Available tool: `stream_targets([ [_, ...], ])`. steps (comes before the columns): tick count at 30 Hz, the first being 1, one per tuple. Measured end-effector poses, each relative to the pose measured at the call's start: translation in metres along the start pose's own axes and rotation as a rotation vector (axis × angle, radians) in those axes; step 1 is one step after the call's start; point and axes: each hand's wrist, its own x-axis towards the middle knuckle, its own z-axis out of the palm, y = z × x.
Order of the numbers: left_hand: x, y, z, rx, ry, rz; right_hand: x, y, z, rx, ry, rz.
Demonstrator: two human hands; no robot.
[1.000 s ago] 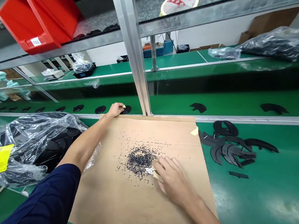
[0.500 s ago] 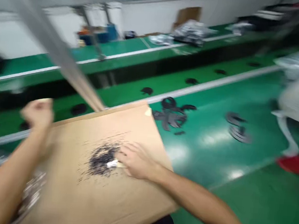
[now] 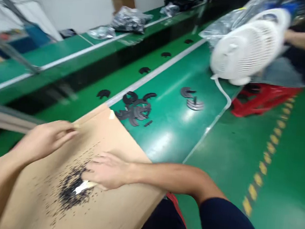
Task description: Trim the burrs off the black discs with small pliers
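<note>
- Head view, clock positions taken around the picture's centre.
- Left hand (image 3: 48,141): at 9 o'clock, fingers loosely curled, fingertips at the cardboard's edge; a small pale speck at the tips is too blurred to say whether anything is held.
- Right hand (image 3: 107,169): at 7 o'clock, palm down, fingers spread, resting over the granules. Whether it grips the tool beneath it cannot be told.
- Small white-and-tan tool (image 3: 83,187): just under the right hand, lying on the pile; its exact kind is blurred.
- Black granules (image 3: 72,189): a dense pile at 7 o'clock, with strays scattered around it.
- Cardboard sheet (image 3: 18,206): under both hands and the granules, lying on the green bench, one corner pointing toward 12 o'clock.
- Black curved rubber pieces (image 3: 135,111): a loose heap beside the cardboard's corner.
- Stacked black pieces (image 3: 194,104): at 3 o'clock, apart from the heap.
- Green bench (image 3: 171,141): runs toward 2 o'clock.
- White fan (image 3: 246,46): at 2 o'clock, at the bench's far part.
- Red stool (image 3: 260,100): at 3 o'clock, on the floor.
- Co-worker's arm (image 3: 290,35): at 2 o'clock, behind the fan.
- Bag of black parts (image 3: 130,20): at 12 o'clock, on the far bench.
</note>
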Motion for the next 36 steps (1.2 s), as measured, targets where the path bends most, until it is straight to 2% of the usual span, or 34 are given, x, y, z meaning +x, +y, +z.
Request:
stream_targets([
  [1,0.004,0.002,-0.009,0.070,-0.023,-0.023,0.000,0.003,0.000,0.012,0.016,-0.001],
  [3,0.028,0.004,-0.010,0.172,-0.038,-0.102,-0.001,0.007,-0.001,0.019,0.037,-0.002],
  [7,0.098,-0.007,0.015,0.214,0.095,-0.296,-0.003,0.011,-0.002,0.002,0.063,-0.020],
  [10,0.131,-0.022,0.033,0.180,0.135,-0.401,-0.003,0.010,-0.002,-0.016,0.081,-0.040],
  [15,0.145,-0.035,0.051,0.076,0.126,-0.508,-0.002,0.013,0.000,-0.032,0.067,-0.038],
  [18,0.139,-0.035,0.046,0.053,0.228,-0.545,-0.003,0.015,0.001,-0.015,0.085,-0.022],
  [21,0.118,-0.031,0.024,0.029,0.358,-0.537,-0.003,0.017,0.002,0.029,0.216,0.024],
  [23,0.094,-0.025,0.005,0.003,0.418,-0.518,-0.003,0.019,0.002,0.092,0.390,0.074],
  [25,0.059,-0.013,-0.007,-0.028,0.455,-0.505,-0.002,0.022,0.001,0.177,0.605,0.120],
  [27,0.015,0.004,-0.009,-0.134,0.463,-0.458,0.001,0.024,-0.002,0.252,0.794,0.147],
  [29,-0.029,0.026,0.001,-0.325,0.425,-0.359,0.006,0.024,-0.006,0.298,0.889,0.139],
  [31,-0.068,0.047,0.015,-0.484,0.325,-0.295,0.013,0.022,-0.009,0.376,0.846,0.077],
  [33,-0.099,0.062,0.024,-0.562,0.193,-0.287,0.021,0.020,-0.010,0.499,0.733,-0.007],
  [36,-0.146,0.069,0.014,-0.550,0.085,-0.336,0.028,0.016,-0.008,0.590,0.625,0.019],
])
